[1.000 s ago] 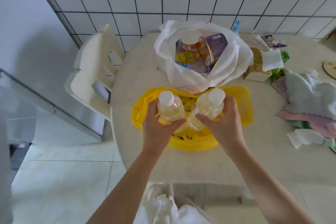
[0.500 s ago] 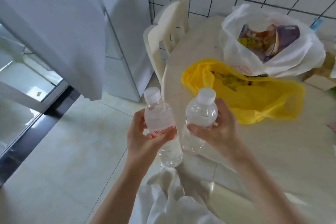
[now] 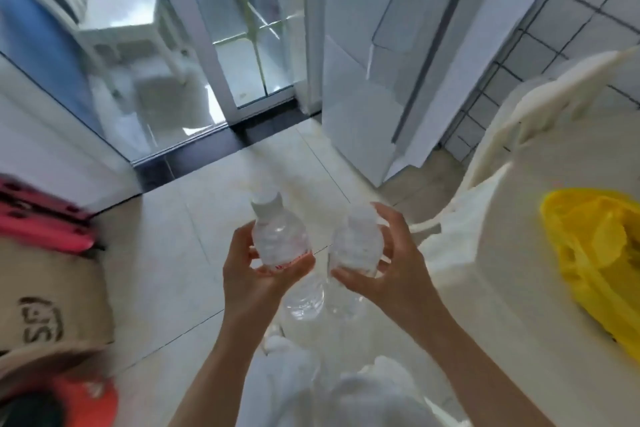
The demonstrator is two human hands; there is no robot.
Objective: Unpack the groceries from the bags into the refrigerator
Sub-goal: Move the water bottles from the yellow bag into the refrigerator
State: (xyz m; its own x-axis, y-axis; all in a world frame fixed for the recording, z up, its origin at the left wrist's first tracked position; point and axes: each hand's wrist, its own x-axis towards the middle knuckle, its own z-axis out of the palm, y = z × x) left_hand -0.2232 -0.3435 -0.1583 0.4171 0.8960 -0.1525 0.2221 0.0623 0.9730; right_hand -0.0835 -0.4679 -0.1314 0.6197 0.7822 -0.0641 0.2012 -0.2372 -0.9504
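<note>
Holding two clear water bottles over the floor tiles, frame blurry. My left hand (image 3: 254,279) grips left bottle (image 3: 280,241) round its middle, white cap up; right hand (image 3: 391,274) grips right bottle (image 3: 356,248), fingers curled round it. Bottles side by side, near each other, not touching afaict. Fridge (image 3: 363,80) ahead of the bottles, door closed. Yellow bag (image 3: 595,253) lies on table (image 3: 519,288), right of fridge. Chair (image 3: 491,163) btw fridge and table.

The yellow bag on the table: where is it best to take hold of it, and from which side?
Take the yellow bag by its crumpled upper rim, reaching down from above. It lies slack and open on the table, so only that loose film offers the fingers something to pinch.
</note>
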